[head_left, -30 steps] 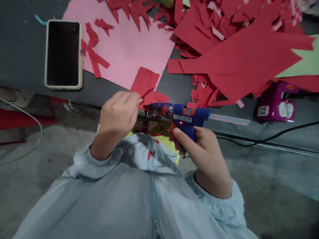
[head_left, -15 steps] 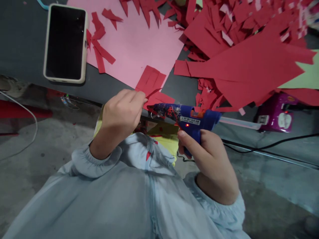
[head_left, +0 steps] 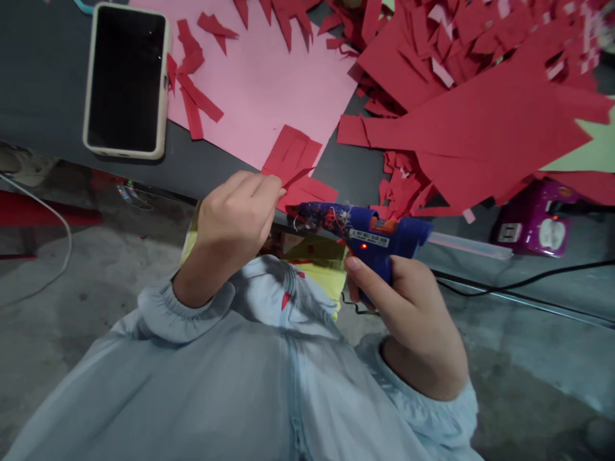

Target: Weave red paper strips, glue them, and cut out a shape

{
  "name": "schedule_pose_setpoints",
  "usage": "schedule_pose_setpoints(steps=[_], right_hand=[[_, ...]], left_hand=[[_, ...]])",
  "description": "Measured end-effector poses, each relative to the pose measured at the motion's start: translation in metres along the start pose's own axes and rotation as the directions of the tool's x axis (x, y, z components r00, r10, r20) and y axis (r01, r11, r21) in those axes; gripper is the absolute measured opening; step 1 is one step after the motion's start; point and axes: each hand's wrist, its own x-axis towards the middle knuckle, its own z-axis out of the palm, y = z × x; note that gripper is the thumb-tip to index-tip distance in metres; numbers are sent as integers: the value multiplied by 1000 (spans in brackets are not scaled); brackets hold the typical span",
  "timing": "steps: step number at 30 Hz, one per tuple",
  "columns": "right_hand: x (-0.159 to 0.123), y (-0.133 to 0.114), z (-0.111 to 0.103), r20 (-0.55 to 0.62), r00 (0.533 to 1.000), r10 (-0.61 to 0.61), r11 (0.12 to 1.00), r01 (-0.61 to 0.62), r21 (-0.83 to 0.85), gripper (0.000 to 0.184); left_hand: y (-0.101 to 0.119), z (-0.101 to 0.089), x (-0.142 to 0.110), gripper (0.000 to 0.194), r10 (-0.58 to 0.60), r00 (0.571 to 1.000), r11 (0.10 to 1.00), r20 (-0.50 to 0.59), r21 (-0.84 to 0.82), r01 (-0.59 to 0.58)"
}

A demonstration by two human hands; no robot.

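Observation:
My right hand is wrapped round the handle of a blue hot glue gun, whose small red light glows. A clear glue stick sticks out of its back end. The nozzle points left, close to a red paper piece at the table's front edge. My left hand is closed, thumb and fingers pinching red paper just left of the nozzle; the fingertips partly hide it. Beyond the left hand, a folded red paper piece lies on the corner of a pink sheet.
A phone in a pale case lies at the left of the dark table. Red paper scraps and a large red sheet cover the right. A purple box and a black cable are near the right edge.
My right hand and the glue gun have shifted slightly right and down, the nozzle drawing a little away from my left hand. The left hand stays in place.

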Motion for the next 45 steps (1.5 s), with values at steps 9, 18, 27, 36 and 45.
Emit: schedule_pose_setpoints(steps=[9, 18, 27, 36, 45], right_hand=[[4, -2, 3, -19, 1000, -15, 1000, 15, 17, 44], [3, -1, 4, 4, 1000, -8, 1000, 8, 25, 44], [1, -3, -1, 0, 1000, 18, 1000, -18, 3, 44], [2, -1, -1, -33, 999, 8, 1000, -8, -3, 46], [1, 0, 1, -42, 999, 4, 1000, -3, 27, 41]], left_hand=[[1, -1, 0, 26, -9, 1000, 1000, 15, 12, 9], [1, -1, 0, 28, -15, 999, 1000, 32, 7, 15], [2, -1, 1, 27, -21, 999, 1000, 37, -4, 21], [1, -1, 0, 23, -10, 1000, 999, 26, 30, 9], [3, -2, 0, 24, -18, 999, 1000, 33, 17, 18]])
